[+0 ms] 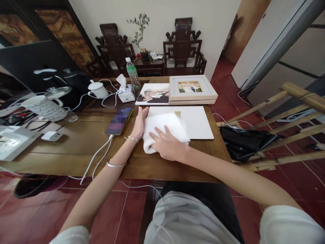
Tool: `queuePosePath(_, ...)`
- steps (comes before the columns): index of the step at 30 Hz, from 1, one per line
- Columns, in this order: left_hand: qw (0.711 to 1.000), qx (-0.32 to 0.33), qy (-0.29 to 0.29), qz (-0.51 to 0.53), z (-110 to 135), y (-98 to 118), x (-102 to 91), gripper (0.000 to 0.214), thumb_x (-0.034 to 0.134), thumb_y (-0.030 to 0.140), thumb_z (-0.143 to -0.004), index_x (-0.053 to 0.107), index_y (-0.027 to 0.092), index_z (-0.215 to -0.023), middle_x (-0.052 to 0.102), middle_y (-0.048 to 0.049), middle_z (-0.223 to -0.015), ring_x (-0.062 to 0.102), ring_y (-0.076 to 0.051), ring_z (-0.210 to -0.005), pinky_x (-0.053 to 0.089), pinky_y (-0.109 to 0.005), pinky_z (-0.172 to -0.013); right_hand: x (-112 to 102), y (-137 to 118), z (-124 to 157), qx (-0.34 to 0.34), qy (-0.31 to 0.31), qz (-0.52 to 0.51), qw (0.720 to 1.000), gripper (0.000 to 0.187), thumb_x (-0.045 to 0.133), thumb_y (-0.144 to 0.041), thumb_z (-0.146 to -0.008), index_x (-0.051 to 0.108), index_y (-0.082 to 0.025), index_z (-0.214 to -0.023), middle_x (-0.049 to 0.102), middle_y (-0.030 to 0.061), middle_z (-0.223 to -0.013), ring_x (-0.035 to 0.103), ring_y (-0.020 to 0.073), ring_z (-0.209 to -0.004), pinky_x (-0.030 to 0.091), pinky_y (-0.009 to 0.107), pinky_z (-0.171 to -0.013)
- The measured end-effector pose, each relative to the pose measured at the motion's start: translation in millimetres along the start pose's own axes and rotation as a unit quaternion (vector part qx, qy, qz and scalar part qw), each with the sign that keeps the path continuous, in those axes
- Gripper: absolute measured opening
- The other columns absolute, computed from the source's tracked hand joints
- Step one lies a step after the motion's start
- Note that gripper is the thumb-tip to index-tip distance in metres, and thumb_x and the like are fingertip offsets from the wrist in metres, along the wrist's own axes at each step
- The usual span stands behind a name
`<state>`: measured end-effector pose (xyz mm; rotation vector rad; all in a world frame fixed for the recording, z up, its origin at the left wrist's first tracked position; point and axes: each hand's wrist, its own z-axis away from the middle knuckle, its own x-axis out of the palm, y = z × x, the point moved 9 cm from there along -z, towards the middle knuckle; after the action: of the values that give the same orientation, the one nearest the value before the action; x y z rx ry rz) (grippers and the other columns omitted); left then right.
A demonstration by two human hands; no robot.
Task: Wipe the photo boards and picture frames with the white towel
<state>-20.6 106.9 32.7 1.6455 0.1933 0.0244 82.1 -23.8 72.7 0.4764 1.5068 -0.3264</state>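
Observation:
A folded white towel (167, 127) lies on the wooden table (83, 142), partly over a flat white board (199, 123). My right hand (166, 144) rests flat on the towel's near side, fingers spread. Against the towel's left edge stands my left hand (139, 123), fingers straight and together, palm toward the cloth. A smartphone (118, 121) on a white charging cable lies just left of that hand.
Behind the towel sit a framed photo (192, 88), a photo print (153, 94), a white tissue box (126, 92) and a green bottle (133, 73). Cups, a kettle and cables crowd the left side. A black bag (243, 142) and bamboo chair stand right.

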Motion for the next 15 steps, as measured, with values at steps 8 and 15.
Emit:
queuePosePath(8, 0.931, 0.177, -0.033, -0.319, 11, 10, 19.7, 0.042, 0.036, 0.035, -0.098, 0.061, 0.013, -0.123, 0.061, -0.0148, -0.137, 0.052, -0.029, -0.133, 0.036, -0.048, -0.116, -6, 60, 20, 0.125, -0.059, -0.037, 0.990, 0.036, 0.042, -0.006, -0.085, 0.071, -0.013, -0.105, 0.066, 0.0182, -0.121, 0.056, 0.0349, -0.118, 0.042, 0.051, -0.099)
queuePosePath(15, 0.882, 0.239, -0.114, -0.390, 15, 11, 35.6, 0.037, 0.038, 0.022, -0.092, 0.065, 0.014, -0.116, 0.060, -0.0129, -0.137, 0.051, -0.028, -0.135, 0.039, -0.042, -0.115, -15, 122, -17, 0.253, 0.018, -0.136, 0.958, 0.044, 0.038, -0.013, -0.089, 0.064, -0.018, -0.125, 0.069, 0.0170, -0.115, 0.066, 0.0304, -0.099, 0.045, 0.036, -0.077)
